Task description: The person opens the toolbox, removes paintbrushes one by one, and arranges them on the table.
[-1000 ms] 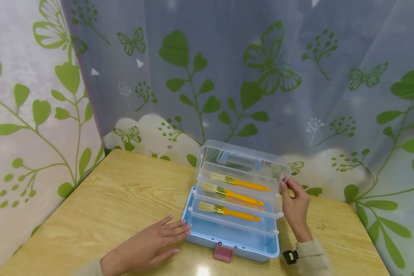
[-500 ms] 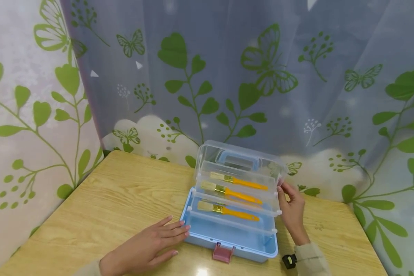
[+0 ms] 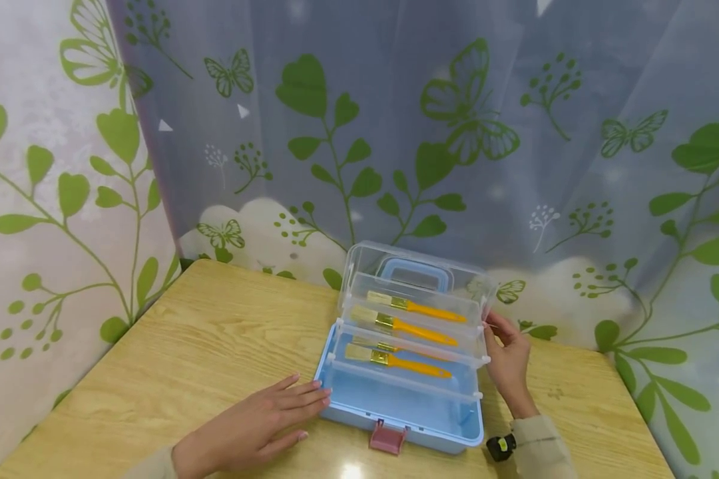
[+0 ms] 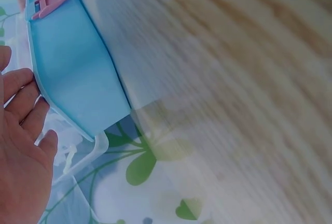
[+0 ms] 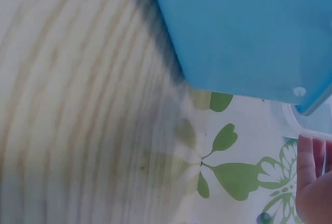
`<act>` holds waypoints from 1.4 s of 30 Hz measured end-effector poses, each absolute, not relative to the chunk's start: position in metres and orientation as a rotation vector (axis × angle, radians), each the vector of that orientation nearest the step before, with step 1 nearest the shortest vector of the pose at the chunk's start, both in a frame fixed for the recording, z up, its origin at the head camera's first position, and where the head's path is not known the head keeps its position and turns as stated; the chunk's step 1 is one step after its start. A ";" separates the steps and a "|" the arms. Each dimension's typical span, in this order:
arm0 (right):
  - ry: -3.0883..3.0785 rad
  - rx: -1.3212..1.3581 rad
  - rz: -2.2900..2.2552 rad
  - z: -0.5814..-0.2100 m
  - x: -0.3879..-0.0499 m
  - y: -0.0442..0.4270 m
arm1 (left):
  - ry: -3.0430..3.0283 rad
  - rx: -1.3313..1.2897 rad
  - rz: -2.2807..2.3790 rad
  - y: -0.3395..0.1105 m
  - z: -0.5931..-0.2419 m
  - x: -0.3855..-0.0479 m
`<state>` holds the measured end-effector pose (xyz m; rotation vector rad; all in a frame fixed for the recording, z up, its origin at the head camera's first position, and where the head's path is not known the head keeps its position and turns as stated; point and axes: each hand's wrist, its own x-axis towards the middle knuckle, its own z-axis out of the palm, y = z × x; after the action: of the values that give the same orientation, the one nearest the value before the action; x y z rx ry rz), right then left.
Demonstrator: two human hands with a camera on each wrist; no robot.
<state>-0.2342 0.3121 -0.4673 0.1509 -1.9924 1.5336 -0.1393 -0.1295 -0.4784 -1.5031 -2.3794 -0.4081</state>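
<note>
A blue toolbox with a clear lid stands unlatched on the table. The lid leans back, its blue handle showing through. Clear tiered trays are raised inside, bearing paintbrushes with orange handles and pale bristles. Under the middle tray another brush shape shows; I cannot tell if it is a reflection. My right hand pinches the lid's right edge between thumb and fingers. With fingers straight, my left hand rests its fingertips on the box's left front rim. The pink latch hangs down in front.
The wooden table extends to both sides of the box. A patterned curtain hangs close behind the box, and another stretch of it runs along the left. A black wrist device sits at the right cuff.
The lid has tilted farther back, and the trays with the brushes have shifted slightly up and back. My right hand has moved slightly with the lid. My left hand has stayed put.
</note>
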 end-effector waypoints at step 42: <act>-2.441 -0.043 1.851 -0.461 -0.244 0.334 | -2.374 -1.573 -0.327 -0.128 -0.478 -0.127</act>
<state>-0.2445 0.3339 -0.4612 -0.0428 -2.4405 1.8509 -0.1273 -0.1277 -0.4783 -1.5728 -2.3739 -0.3267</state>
